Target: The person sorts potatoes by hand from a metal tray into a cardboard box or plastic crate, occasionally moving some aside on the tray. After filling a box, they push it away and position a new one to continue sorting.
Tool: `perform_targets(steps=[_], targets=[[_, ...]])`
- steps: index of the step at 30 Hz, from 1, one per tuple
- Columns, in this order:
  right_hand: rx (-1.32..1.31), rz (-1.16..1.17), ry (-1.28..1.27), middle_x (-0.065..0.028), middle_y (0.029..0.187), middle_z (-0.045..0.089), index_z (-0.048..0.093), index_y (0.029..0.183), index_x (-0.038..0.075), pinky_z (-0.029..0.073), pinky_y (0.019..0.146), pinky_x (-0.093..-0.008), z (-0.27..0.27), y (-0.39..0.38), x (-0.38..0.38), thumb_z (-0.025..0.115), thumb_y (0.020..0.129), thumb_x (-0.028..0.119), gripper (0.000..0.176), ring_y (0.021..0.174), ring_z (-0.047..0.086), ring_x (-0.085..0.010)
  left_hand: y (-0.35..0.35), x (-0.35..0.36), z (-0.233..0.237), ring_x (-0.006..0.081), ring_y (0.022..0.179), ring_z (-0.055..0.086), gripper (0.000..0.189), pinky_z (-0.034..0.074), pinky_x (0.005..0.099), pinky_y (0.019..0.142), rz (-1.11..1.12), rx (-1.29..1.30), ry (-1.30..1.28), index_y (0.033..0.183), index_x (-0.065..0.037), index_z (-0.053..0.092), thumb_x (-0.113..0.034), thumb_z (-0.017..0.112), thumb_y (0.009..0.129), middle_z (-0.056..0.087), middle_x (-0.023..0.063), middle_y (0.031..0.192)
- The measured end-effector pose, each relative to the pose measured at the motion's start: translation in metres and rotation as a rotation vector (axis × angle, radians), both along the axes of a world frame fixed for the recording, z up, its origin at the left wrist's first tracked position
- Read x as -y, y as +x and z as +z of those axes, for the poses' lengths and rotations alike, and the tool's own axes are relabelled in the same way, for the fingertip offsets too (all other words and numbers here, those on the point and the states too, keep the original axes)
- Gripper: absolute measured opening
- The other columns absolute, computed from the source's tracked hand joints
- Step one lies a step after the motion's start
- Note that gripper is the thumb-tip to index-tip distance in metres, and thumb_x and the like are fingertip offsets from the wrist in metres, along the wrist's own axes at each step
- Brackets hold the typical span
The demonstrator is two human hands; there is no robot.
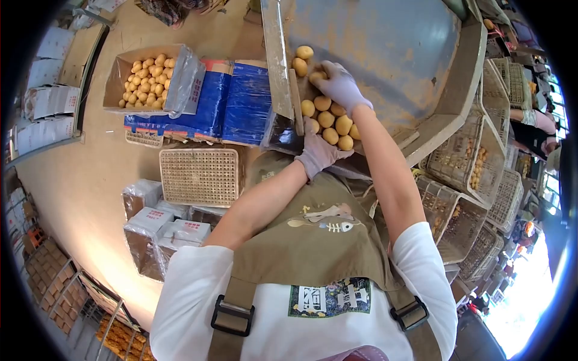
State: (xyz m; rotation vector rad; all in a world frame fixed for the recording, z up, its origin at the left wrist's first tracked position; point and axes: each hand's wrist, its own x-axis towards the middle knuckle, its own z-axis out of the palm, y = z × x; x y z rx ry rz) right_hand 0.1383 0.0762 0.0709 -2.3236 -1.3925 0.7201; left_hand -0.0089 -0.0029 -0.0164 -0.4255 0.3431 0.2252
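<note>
Several round yellow-brown fruits (326,119) lie together in the near left corner of a large grey metal tray (373,48). My right hand (337,84), in a pale glove, is closed on one fruit (318,76) just above this group. Two more fruits (303,60) rest farther up against the tray's left edge. My left hand (316,153), also gloved, is at the near side of the group, touching the lowest fruits; its fingers are partly hidden under and beside them, so its grip is unclear.
To the left, an open box (114,84) of similar fruits stands on blue wrapped cartons (244,102). Below are a plastic crate (200,177) and white boxes (180,231). Stacked crates (463,150) line the right side. Another person (536,123) is at the far right.
</note>
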Motion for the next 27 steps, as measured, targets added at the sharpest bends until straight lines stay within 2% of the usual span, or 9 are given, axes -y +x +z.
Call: perform_targets(steps=[1, 4, 7, 9, 14, 17, 20, 22, 27], targets=[[-0.018, -0.022, 0.032, -0.0134, 0.12, 0.064, 0.062, 0.126, 0.011, 0.048, 0.099, -0.0384, -0.002, 0.007, 0.014, 0.06, 0.09, 0.017, 0.036, 0.117, 0.06, -0.0299, -0.001, -0.004, 0.006, 0.0395, 0.148, 0.025, 0.097, 0.025, 0.0757, 0.107, -0.013, -0.015, 0.049, 0.156, -0.027, 0.025, -0.087, 0.039, 0.082, 0.026, 0.0068, 0.162], [-0.631, -0.468, 0.303, -0.0111, 0.116, 0.066, 0.062, 0.124, 0.002, 0.05, 0.096, -0.0336, -0.014, 0.021, 0.051, 0.063, 0.088, 0.011, 0.037, 0.114, 0.062, -0.0217, 0.004, -0.006, 0.007, 0.0399, 0.147, 0.027, 0.098, 0.025, 0.0773, 0.105, -0.061, -0.123, 0.092, 0.157, -0.026, 0.024, -0.088, 0.034, 0.081, 0.028, 0.0059, 0.161], [-0.346, -0.25, 0.397, -0.0093, 0.117, 0.066, 0.06, 0.125, -0.004, 0.05, 0.094, -0.0309, -0.015, 0.018, 0.067, 0.062, 0.088, 0.005, 0.038, 0.108, 0.062, -0.0163, 0.009, -0.004, 0.003, 0.0405, 0.146, 0.028, 0.098, 0.026, 0.077, 0.105, -0.068, -0.095, 0.057, 0.156, -0.026, 0.024, -0.088, 0.036, 0.081, 0.028, 0.0071, 0.161], [-0.154, -0.173, 0.302, -0.0131, 0.121, 0.066, 0.061, 0.13, 0.004, 0.048, 0.098, -0.0363, -0.015, 0.006, 0.056, 0.065, 0.089, 0.016, 0.043, 0.113, 0.062, -0.0253, 0.011, -0.005, 0.006, 0.0409, 0.146, 0.028, 0.098, 0.025, 0.0775, 0.105, -0.069, -0.094, 0.076, 0.156, -0.026, 0.025, -0.088, 0.038, 0.081, 0.029, 0.0079, 0.161], [0.367, 0.081, -0.133, -0.0184, 0.117, 0.065, 0.042, 0.149, 0.015, 0.045, 0.097, -0.0425, -0.006, -0.041, 0.027, 0.062, 0.09, 0.041, 0.068, 0.109, 0.062, -0.0353, 0.005, -0.004, 0.008, 0.0306, 0.145, 0.033, 0.106, 0.02, 0.0474, 0.121, 0.003, 0.053, 0.065, 0.156, -0.016, 0.025, -0.088, 0.039, 0.08, 0.033, 0.0091, 0.159], [0.272, 0.054, -0.22, -0.0169, 0.118, 0.066, 0.039, 0.152, 0.018, 0.043, 0.1, -0.0481, -0.023, -0.041, 0.016, 0.061, 0.088, 0.049, 0.074, 0.102, 0.064, -0.0369, -0.006, -0.009, 0.0, 0.0334, 0.145, 0.032, 0.104, 0.025, 0.057, 0.117, -0.001, 0.307, -0.242, 0.156, -0.02, 0.026, -0.089, 0.038, 0.08, 0.034, 0.0091, 0.158], [-0.266, -0.186, 0.193, -0.0149, 0.115, 0.066, 0.046, 0.146, 0.009, 0.047, 0.099, -0.04, 0.002, -0.044, 0.04, 0.064, 0.089, 0.023, 0.061, 0.107, 0.065, -0.0267, -0.004, -0.01, 0.017, 0.0373, 0.146, 0.03, 0.102, 0.031, 0.0661, 0.111, -0.06, -0.043, 0.107, 0.156, -0.024, 0.026, -0.09, 0.037, 0.079, 0.032, 0.01, 0.159], [-0.56, -0.29, 0.527, -0.0123, 0.126, 0.059, 0.046, 0.142, 0.004, 0.051, 0.098, -0.0359, 0.004, -0.039, 0.058, 0.056, 0.086, -0.002, 0.057, 0.118, 0.059, -0.0215, -0.004, -0.013, 0.012, 0.0396, 0.146, 0.03, 0.1, 0.033, 0.0695, 0.107, -0.06, 0.048, 0.052, 0.156, -0.026, 0.026, -0.09, 0.036, 0.079, 0.029, 0.0106, 0.16], [-1.39, -0.59, 0.689, -0.012, 0.135, 0.046, 0.037, 0.144, 0.007, 0.053, 0.101, -0.0425, 0.032, -0.038, 0.101, 0.046, 0.08, -0.015, 0.068, 0.119, 0.057, -0.0284, 0.0, -0.015, 0.011, 0.0406, 0.145, 0.03, 0.101, 0.034, 0.0696, 0.107, -0.093, 0.054, 0.023, 0.156, -0.026, 0.025, -0.091, 0.029, 0.079, 0.025, 0.012, 0.161]])
